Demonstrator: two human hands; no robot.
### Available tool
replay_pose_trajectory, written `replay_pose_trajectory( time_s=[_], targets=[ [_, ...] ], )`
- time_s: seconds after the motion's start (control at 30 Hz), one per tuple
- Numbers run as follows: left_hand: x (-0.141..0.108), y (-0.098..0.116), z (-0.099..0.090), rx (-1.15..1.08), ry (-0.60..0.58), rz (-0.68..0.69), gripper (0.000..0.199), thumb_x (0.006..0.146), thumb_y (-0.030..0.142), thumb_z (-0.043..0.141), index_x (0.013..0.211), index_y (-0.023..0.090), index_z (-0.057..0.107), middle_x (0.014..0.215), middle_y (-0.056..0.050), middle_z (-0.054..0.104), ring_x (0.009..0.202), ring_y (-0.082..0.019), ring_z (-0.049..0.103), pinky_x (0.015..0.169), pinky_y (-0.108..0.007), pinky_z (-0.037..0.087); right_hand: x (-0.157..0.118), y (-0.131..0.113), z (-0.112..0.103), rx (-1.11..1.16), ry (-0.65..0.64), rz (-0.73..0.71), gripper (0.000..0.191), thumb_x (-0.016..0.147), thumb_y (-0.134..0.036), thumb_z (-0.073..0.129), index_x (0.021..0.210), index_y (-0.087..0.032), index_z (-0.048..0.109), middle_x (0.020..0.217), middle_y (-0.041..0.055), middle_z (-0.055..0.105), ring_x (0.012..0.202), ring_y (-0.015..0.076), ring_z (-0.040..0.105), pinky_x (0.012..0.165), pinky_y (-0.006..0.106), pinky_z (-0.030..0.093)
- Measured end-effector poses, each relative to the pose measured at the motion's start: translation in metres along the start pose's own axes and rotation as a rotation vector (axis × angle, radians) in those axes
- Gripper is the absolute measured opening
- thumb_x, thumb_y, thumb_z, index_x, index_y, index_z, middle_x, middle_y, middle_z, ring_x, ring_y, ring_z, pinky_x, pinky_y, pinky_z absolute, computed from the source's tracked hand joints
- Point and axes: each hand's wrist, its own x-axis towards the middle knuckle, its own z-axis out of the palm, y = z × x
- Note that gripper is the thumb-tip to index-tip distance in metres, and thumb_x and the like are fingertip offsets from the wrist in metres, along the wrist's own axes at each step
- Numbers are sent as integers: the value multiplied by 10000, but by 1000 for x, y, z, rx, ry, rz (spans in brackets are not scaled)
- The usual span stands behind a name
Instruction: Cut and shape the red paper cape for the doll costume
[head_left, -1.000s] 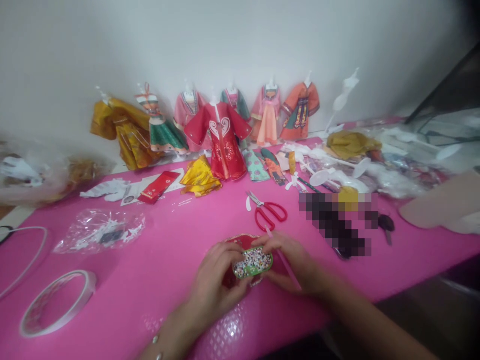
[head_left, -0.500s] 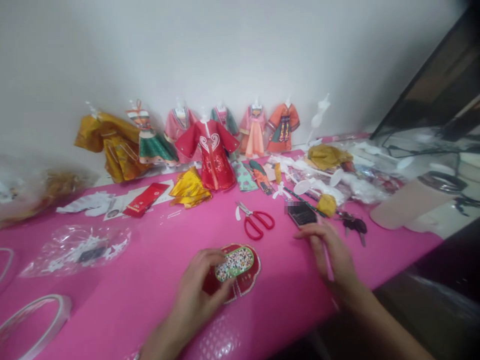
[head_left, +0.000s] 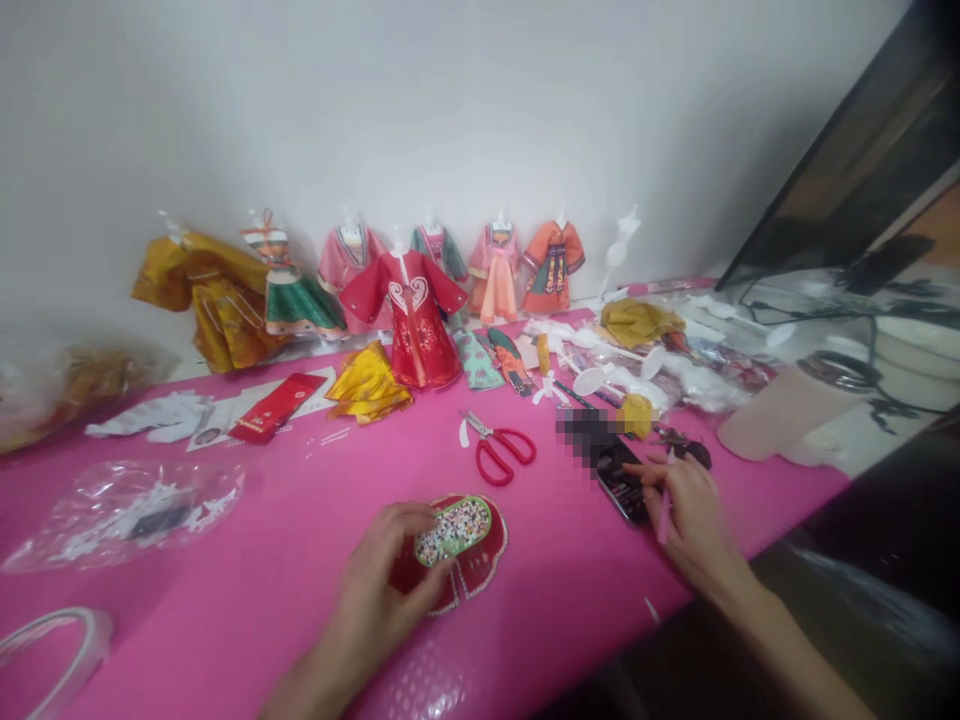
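My left hand grips the left end of a small green-rimmed oval tray full of tiny mixed-colour beads. Under the tray lies a dark red fabric piece edged with white pearl-like beads, partly covered by the tray and my fingers. A slim pink pen-like stick sits in my right hand, while its extended finger reaches the screen of a dark phone. Beyond the tray, red-handled scissors lie with their blades slightly apart.
Miniature robes on stands, including a red robe, line the wall. Yellow cloth, a red envelope and a clear bag lie leftward. A tape roll is at lower left; a tumbler stands at right.
The whole view has shifted slightly. My right hand has moved onto the phone, a finger at its screen, still with the pink stick. My left hand stays on the bead tray.
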Motion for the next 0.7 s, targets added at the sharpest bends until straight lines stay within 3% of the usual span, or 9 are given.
replay_pose_trajectory(
  time_s=[0.27,0.37,0.47,0.57,0.63,0.7],
  targets=[
    [-1,2,1,-44,-48,37,208,840,189,641,1031,227,567,958,-62,674,885,-209,675,734,-342,589,1,-10,-5,53,39,-5,55,900,-203,495,923,-252,491,1000,82,721,1065,332,606,979,624,369],
    [-2,5,2,-74,-76,86,230,840,192,639,1051,232,557,963,-68,671,911,-219,669,754,-360,590,-3,-38,-3,201,68,-38,104,893,-192,551,938,-257,484,997,75,702,1080,298,608,952,550,442],
    [0,11,3,-110,-114,127,257,838,204,656,1065,234,538,958,-71,671,880,-213,665,733,-346,586,-8,-79,7,401,-58,-164,177,886,-191,574,1025,-260,487,1101,80,687,1073,277,628,1018,562,413],
    [1,14,3,-131,-160,142,270,828,184,669,1057,230,533,955,-69,669,851,-200,660,716,-326,576,-7,-116,18,531,-194,-211,343,854,-293,653,1122,-244,445,1299,134,608,1206,311,567,1077,584,372],
    [1,15,2,-151,-171,147,263,828,171,659,1054,226,537,962,-71,664,865,-202,655,733,-335,573,-4,-133,24,600,-288,-214,379,855,-314,659,1159,-237,446,1344,147,571,1233,308,546,1017,524,455],
    [0,14,2,-174,-171,136,266,825,161,646,1062,223,541,979,-76,659,890,-209,651,753,-350,570,-1,-143,29,647,-274,-178,352,860,-306,649,1139,-227,448,1270,151,604,1161,299,584,953,488,501]
  ],
)
